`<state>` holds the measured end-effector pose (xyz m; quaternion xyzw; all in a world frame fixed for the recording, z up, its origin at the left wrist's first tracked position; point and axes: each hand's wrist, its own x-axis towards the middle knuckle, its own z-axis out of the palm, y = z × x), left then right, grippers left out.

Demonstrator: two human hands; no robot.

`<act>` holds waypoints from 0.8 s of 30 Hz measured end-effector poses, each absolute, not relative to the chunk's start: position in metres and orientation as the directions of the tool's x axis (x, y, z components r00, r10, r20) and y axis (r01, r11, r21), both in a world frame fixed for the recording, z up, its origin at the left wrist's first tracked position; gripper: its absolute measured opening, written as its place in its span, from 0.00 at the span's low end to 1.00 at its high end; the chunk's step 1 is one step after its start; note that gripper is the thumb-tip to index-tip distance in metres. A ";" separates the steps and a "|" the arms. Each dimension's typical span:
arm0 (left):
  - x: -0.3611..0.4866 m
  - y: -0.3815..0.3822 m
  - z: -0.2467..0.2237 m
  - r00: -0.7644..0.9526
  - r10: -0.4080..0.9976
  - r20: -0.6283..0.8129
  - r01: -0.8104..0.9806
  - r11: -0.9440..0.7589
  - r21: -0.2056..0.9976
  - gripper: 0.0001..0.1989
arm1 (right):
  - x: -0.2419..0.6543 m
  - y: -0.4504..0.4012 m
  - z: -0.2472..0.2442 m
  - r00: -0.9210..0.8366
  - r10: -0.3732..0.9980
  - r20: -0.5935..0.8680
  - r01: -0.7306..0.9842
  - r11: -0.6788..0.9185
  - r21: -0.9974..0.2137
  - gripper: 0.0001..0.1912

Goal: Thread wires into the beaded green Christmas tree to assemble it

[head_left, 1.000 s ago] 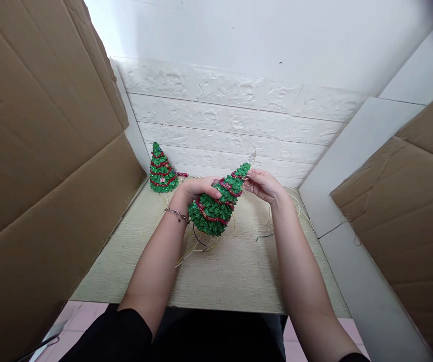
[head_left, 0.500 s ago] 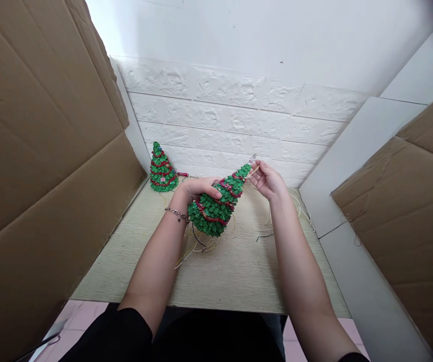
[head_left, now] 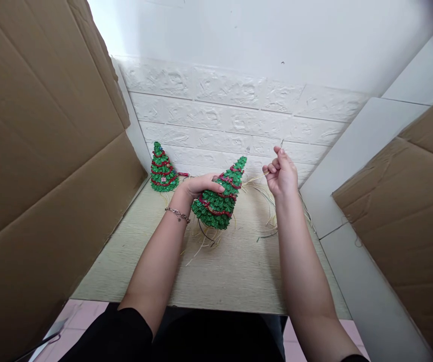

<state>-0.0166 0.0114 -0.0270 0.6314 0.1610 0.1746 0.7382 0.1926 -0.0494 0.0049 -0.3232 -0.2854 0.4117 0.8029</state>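
Observation:
My left hand [head_left: 203, 186] is wrapped round a small green Christmas tree [head_left: 218, 203] with red garlands. The tree leans to the right, its tip up, with a clear piece [head_left: 247, 150] at the top. Thin wires [head_left: 204, 240] hang below its base. To the right of the tree, my right hand [head_left: 284, 171] is raised with thumb and fingers pinched on a thin wire [head_left: 282, 143], whose end sticks up above the fingertips. Pale yellow wires [head_left: 256, 178] run between the tree and that hand. Where they join the tree is hidden.
A second green tree [head_left: 163, 168] stands upright at the back left, beside a red stick-like piece [head_left: 183, 174]. Loose wires [head_left: 271, 201] lie on the tabletop [head_left: 227, 281]. Cardboard [head_left: 50, 125] walls the left, more cardboard [head_left: 401, 201] the right, and a white brick-patterned wall [head_left: 224, 90] the back.
My right hand has moved away from the tree's tip, up and to the right, its fingers closing on the wire. The held tree has tilted slightly more upright.

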 end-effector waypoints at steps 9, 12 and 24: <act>0.000 0.013 -0.014 0.457 0.862 0.218 -0.379 -0.032 0.925 0.23 | 0.181 -0.072 0.018 0.294 0.792 0.536 0.158 0.512 -0.844 0.03; 0.001 0.011 -0.009 0.331 0.907 0.261 -0.405 -0.113 0.907 0.24 | 0.169 -0.078 0.019 0.101 0.792 0.602 0.378 0.529 -0.760 0.06; 0.002 0.005 0.003 0.167 0.923 0.347 -0.292 -0.289 0.912 0.26 | 0.155 -0.078 0.014 -0.034 0.715 0.698 0.736 0.490 -0.466 0.04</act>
